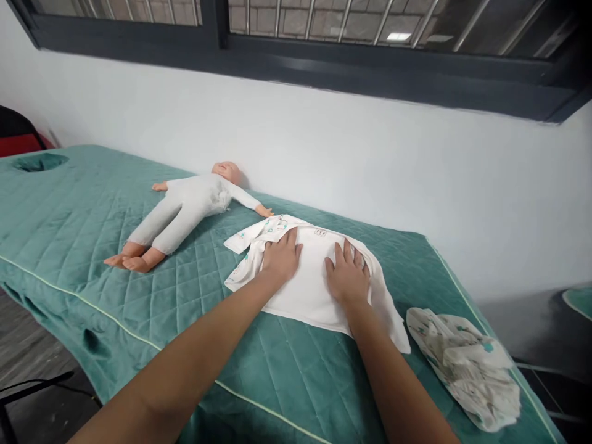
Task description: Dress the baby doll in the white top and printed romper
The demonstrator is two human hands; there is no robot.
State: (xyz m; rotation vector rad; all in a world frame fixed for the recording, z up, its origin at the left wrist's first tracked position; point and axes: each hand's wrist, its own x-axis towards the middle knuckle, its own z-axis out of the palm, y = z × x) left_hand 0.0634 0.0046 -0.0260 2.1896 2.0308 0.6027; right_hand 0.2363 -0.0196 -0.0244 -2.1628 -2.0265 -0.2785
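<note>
A white baby shirt with small printed figures lies spread on the green quilted bed cover, its white inner side facing up. My left hand rests on the shirt's left part, fingers stretched out, the fingertips by a folded-over edge. On the right part of the shirt lies my right hand, fingers spread, some tips partly under or against the cloth edge. Just beyond the shirt's upper left, a baby doll in white lies on its back with its arms out; one doll hand is close to the shirt.
A crumpled printed white cloth sits at the bed's right end. The green bed cover has a face hole at the far left. Behind the bed stands a white wall below a dark-framed window with bars.
</note>
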